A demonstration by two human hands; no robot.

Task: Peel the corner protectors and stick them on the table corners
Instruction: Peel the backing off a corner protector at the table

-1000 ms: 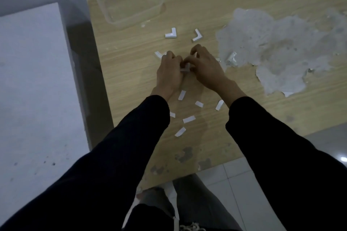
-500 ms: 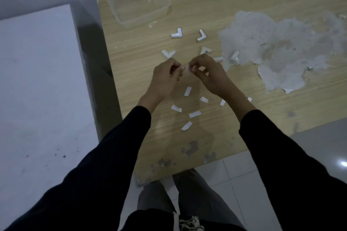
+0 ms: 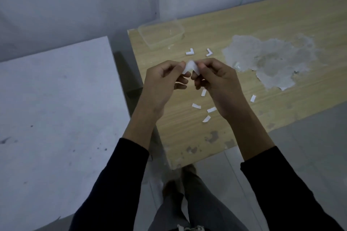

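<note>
I hold one white L-shaped corner protector (image 3: 191, 67) above the wooden table (image 3: 262, 30). My left hand (image 3: 163, 80) pinches its left end and my right hand (image 3: 216, 80) pinches its right end. Two more corner protectors lie on the table behind my hands, one (image 3: 190, 52) to the left and one (image 3: 209, 52) to the right. A third (image 3: 237, 65) sits at the edge of the worn grey patch (image 3: 270, 61). Several peeled white backing strips (image 3: 196, 106) lie scattered on the wood under my wrists.
A clear plastic container (image 3: 161, 36) stands at the table's far left corner. A white surface (image 3: 56, 108) lies to the left, across a narrow dark gap. The table's near left corner (image 3: 173, 167) is just in front of my legs, above the tiled floor.
Both hands have lifted off the table and come toward me with the protector between them. My view has pulled back and up, showing more wall and floor.
</note>
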